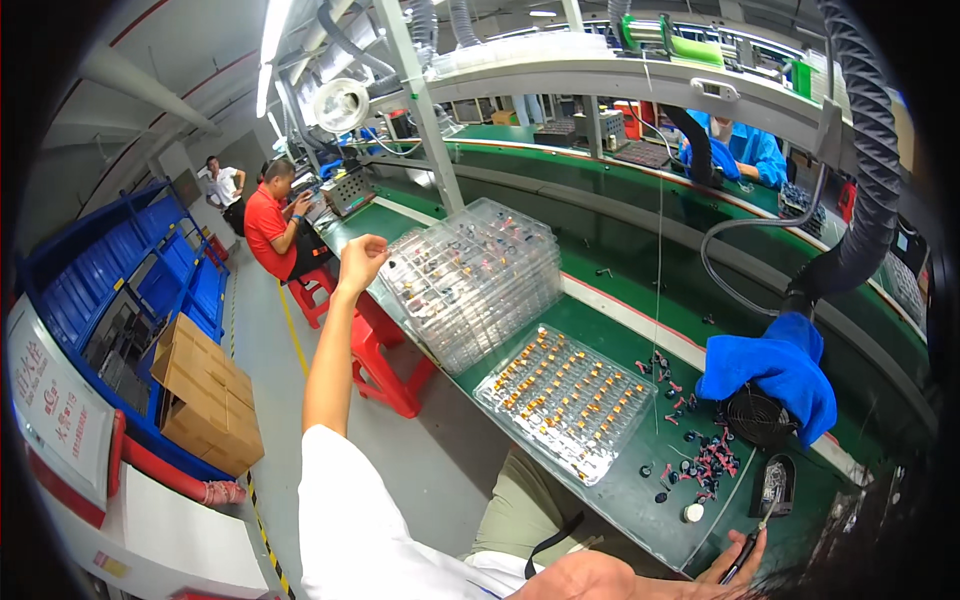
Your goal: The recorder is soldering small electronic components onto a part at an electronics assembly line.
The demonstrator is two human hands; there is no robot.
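My left hand is raised on an outstretched arm at the near left corner of a tall stack of clear plastic trays. Its fingers are pinched; whatever they hold, if anything, is too small to name. Low on the right, my right hand grips a soldering iron by its black handle. The iron's thin metal end reaches to a small black holder with silvery material inside. Between the hands lies a single clear tray with rows of small orange-and-metal parts. Small black parts with pink leads lie heaped beside it.
A white cap-like piece stands near the bench edge. Blue cloth wraps the end of a grey flexible hose, above a black coil. Red stools stand left of the bench. A person in red sits beyond.
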